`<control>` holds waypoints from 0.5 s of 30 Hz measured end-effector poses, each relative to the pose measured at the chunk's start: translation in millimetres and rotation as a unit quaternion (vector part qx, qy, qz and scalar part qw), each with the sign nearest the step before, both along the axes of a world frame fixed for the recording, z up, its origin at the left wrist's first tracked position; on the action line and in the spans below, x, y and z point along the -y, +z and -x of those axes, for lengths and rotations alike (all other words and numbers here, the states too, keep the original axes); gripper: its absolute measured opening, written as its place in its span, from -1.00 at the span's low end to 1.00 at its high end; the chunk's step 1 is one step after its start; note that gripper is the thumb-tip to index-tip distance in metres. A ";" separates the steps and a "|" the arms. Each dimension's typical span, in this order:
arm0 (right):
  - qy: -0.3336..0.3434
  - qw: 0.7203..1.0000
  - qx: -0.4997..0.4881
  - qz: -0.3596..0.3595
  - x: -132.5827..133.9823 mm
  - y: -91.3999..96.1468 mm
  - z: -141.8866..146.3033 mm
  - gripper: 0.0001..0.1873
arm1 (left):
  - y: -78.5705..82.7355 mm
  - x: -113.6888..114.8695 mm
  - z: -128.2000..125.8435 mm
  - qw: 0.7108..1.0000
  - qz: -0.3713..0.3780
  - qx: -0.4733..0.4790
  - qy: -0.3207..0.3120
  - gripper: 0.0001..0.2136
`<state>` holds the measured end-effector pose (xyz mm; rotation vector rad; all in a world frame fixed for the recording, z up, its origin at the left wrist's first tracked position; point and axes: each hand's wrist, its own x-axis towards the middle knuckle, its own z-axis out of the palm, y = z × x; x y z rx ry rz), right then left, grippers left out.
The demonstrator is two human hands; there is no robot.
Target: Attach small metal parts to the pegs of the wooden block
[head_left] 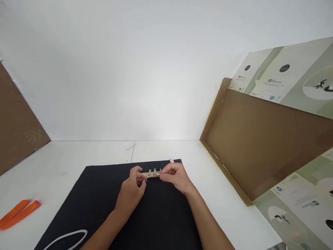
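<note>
Facing a white wall (108, 64) w/ a white tabletop (64, 158) meeting it. Brown cardboard panels stand on both sides: L panel (10, 123) at the table's edge, R panel (258, 143) tilted in a cardboard frame. Printed sheets (288, 74) lie along the R side, pale green & cream, w/ black circles, dark silhouette graphics & small logos; print too small to read, no brand legible.

On the table, a matte black mat (157, 219), prob. fabric, sits near centre. A thin white cord loop (64, 241) lies at its lower L corner, cut off by the frame. Two flat orange plastic pry tools (16, 214), tapered, lie side by side on the bare table, L of the mat.

L hand (131, 193) & R hand (177, 178) are close together over the mat. Both pinch a narrow wooden strip (151, 174), L at one end, R at the other; fingers pressed together, not spread. Strip lies crosswise, near the mat's far edge; contact w/ mat can't be told. Small metal & clear fittings (154, 171) stand in a row along it. A pink-tipped item (171, 160) sits just past the R hand.
</note>
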<state>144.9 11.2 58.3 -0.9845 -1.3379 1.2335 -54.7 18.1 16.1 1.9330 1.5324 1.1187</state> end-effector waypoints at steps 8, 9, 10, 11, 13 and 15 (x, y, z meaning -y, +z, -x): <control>0.003 1.000 0.003 -0.012 0.4 0.8 -1.2 -0.78 | -2.3 -1.5 -1.9 0.998 0.021 0.043 0.029 -0.72; 0.003 1.000 0.006 -0.012 0.4 0.9 -1.4 -0.78 | -2.4 -1.5 -1.8 0.999 0.021 0.025 0.038 -0.71; 0.005 1.000 0.007 -0.012 0.2 0.7 -1.5 -0.78 | -2.0 -1.4 -1.8 0.998 0.021 -0.001 0.052 -0.71; 0.007 1.000 0.006 -0.012 -0.2 0.0 -1.6 -0.78 | -1.3 -1.2 -2.0 0.997 0.022 -0.030 0.067 -0.71; 0.014 1.000 -0.002 -0.008 -1.5 -2.1 -1.7 -0.79 | 0.7 -0.8 -2.8 0.992 0.024 -0.084 0.093 -0.73; 0.019 1.000 -0.012 -0.003 -3.0 -4.6 -1.1 -0.79 | 2.4 -1.1 -3.7 0.988 0.028 -0.112 0.104 -0.75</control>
